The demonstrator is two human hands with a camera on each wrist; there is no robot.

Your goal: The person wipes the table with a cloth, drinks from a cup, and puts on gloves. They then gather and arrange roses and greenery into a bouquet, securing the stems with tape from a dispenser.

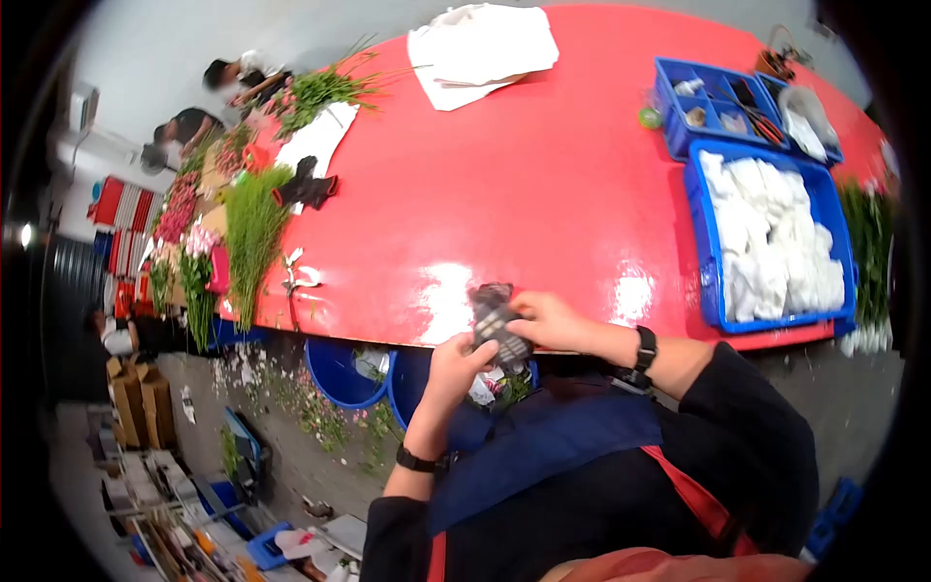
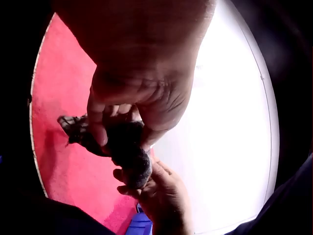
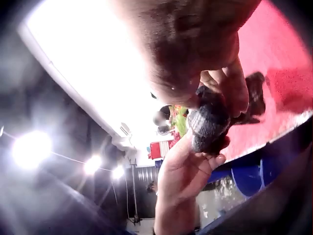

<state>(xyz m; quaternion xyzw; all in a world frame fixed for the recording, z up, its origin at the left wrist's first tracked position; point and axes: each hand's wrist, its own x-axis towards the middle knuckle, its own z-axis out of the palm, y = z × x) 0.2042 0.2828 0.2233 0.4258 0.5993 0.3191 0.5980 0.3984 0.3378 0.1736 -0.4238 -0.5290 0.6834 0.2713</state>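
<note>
Both hands hold a dark grey checked cloth bundle [image 1: 497, 325] just above the front edge of the red table. Thumb and fingers of my left hand [image 1: 458, 367] pinch its near left side. From the right, my right hand [image 1: 551, 320] grips the upper part with curled fingers. Seen from the left wrist, the bundle [image 2: 129, 142] has a rounded, folded end by the right hand [image 2: 168, 198], while a loose checked end sticks out to the other side. In the right wrist view the left hand [image 3: 178, 169] supports the rounded end from below.
A blue crate [image 1: 713, 281] of white cloths stands at the right, with a divided blue tray [image 1: 669, 112] behind it. Pruning shears [image 1: 301, 276], dark gloves [image 1: 308, 184] and cut flowers [image 1: 254, 228] lie left. Blue buckets [image 1: 344, 388] stand below the table edge.
</note>
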